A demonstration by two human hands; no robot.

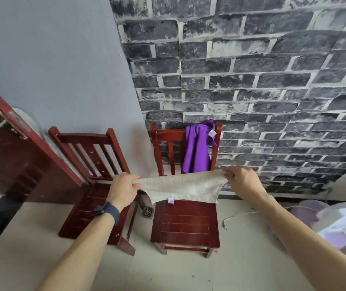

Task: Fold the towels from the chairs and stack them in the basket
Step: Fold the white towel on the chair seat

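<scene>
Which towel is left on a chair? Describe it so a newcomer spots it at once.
Find the dark brick wall; the right-hand red chair stands against it. Over that chair's backrest hangs the purple towel. Unlike the beige towel held between the left hand and right hand, it is vivid purple and untouched.

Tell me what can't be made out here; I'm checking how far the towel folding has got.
- Basket: nowhere in the head view.
- Purple towel: lower end hidden behind the beige towel that the left hand and right hand hold.
- Pale object: blurred, cut off by the right edge.
- Small dark item between the left chair and the right chair: too small to identify.
</scene>
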